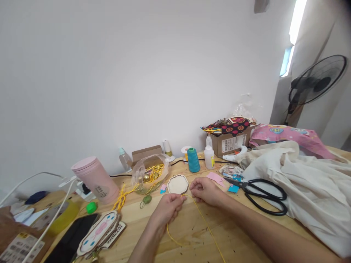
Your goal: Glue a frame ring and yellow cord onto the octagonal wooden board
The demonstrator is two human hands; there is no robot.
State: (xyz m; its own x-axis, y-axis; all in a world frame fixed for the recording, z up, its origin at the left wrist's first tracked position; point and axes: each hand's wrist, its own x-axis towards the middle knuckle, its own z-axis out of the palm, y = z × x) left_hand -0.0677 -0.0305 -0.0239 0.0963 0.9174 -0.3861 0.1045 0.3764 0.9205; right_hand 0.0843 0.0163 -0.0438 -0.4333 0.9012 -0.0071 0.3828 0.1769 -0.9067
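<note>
My left hand (170, 207) is closed in a pinch on a yellow cord (206, 223). From its fingertips one length of the cord curves down to the table, and another passes just below my right hand toward the bottom edge. My right hand (206, 191) is also closed, its fingertips pressed together a little to the right of the left ones. Whether anything is between them I cannot make out. Just beyond both hands lies a pale scalloped wooden plaque (177, 184) with a dark rim.
Black-handled scissors (265, 195) lie to the right beside white cloth (304, 193). Behind stand a teal thread cone (193, 160) and a white glue bottle (209, 157). At left are a pink tumbler (95, 179), a phone (72, 239) and stacked decorated wooden plaques (98, 232).
</note>
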